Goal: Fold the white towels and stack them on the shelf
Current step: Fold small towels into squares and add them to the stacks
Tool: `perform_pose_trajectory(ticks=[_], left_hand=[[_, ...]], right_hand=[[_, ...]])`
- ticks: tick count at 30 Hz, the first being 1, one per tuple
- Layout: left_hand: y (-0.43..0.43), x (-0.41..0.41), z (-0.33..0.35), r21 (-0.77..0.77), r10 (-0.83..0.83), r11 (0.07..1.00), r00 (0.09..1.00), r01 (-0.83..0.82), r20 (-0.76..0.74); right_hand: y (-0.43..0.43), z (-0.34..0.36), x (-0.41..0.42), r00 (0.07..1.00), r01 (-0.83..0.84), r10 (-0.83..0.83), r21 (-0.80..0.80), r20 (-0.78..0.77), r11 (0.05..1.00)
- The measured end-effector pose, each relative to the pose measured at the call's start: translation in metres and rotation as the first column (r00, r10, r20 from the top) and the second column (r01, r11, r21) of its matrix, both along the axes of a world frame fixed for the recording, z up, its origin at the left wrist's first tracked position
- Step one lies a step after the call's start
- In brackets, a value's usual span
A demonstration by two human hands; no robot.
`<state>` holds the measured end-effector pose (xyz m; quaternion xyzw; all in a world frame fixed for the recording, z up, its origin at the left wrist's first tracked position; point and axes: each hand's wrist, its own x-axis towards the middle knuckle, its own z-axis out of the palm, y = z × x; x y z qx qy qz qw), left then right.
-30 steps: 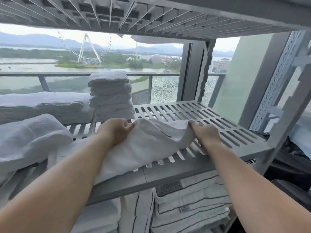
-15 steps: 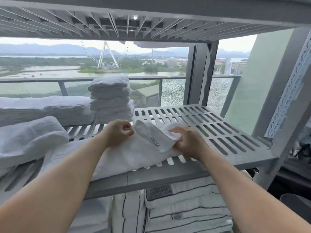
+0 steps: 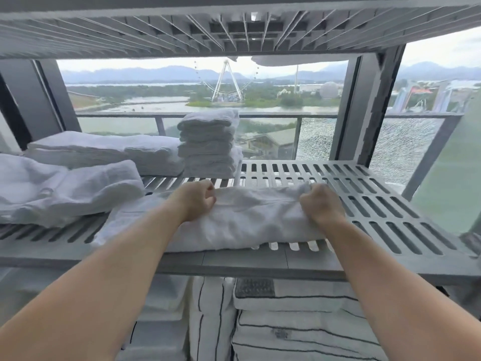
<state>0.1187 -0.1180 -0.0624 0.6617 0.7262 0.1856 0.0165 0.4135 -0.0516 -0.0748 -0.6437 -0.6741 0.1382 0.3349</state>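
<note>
A white towel (image 3: pixel 250 217) lies folded lengthwise on the grey slatted shelf (image 3: pixel 377 204), near its front edge. My left hand (image 3: pixel 195 201) grips the towel's far left corner with closed fingers. My right hand (image 3: pixel 321 204) pinches the far right corner. Behind the towel stands a neat stack of folded white towels (image 3: pixel 208 144), several high. A loose crumpled white towel (image 3: pixel 65 188) lies at the left of the shelf.
A flat pile of larger white linens (image 3: pixel 104 149) sits at the back left. The shelf below holds striped white towels (image 3: pixel 299 321). Another slatted shelf (image 3: pixel 234 24) hangs close overhead. A dark post (image 3: pixel 374 105) and a glass balcony railing stand behind.
My right hand has moved back to the right and my hands have spread apart, so the towel now lies flatter and stretched out. The view has shifted so the shelf sits more centred.
</note>
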Motion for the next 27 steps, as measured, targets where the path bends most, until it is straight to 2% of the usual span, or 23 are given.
perform_pose_trajectory(ticks=[5, 9, 11, 15, 18, 21, 24, 27], left_hand=[[0.009, -0.003, -0.002, -0.060, 0.039, 0.997, 0.992, -0.047, -0.122], [0.019, -0.004, 0.002, -0.152, -0.015, 0.988, 0.977, -0.017, -0.210], [0.023, -0.003, 0.005, -0.152, -0.044, 0.988, 0.980, 0.014, -0.194], [0.029, -0.005, 0.004, -0.125, -0.104, 0.988, 0.988, 0.089, -0.118], [0.036, 0.003, 0.003, -0.077, -0.118, 0.990, 0.993, 0.119, 0.022], [0.044, 0.026, 0.007, 0.062, -0.164, 0.986, 0.976, 0.156, 0.144], [0.051, 0.064, 0.016, 0.211, -0.237, 0.954, 0.967, 0.212, 0.099], [0.049, 0.108, 0.025, 0.364, -0.185, 0.918, 0.982, 0.159, 0.039]], right_hand=[[0.003, 0.005, -0.006, 0.999, 0.009, -0.008, -0.034, 0.040, 0.999], [0.006, 0.010, -0.010, 1.000, 0.012, -0.011, -0.050, 0.024, 0.999], [0.009, 0.010, -0.011, 1.000, 0.016, -0.016, -0.034, 0.013, 0.999], [0.015, 0.011, -0.010, 0.997, -0.066, 0.069, -0.128, 0.023, 0.990], [0.021, 0.011, -0.004, 0.987, -0.043, 0.025, -0.109, -0.158, 0.993], [0.021, 0.008, 0.005, 0.920, -0.052, -0.004, -0.132, -0.391, 0.990], [0.018, 0.007, 0.014, 0.748, -0.158, 0.023, -0.144, -0.663, 0.977], [0.016, 0.010, 0.022, 0.593, -0.259, 0.068, -0.110, -0.803, 0.960]])
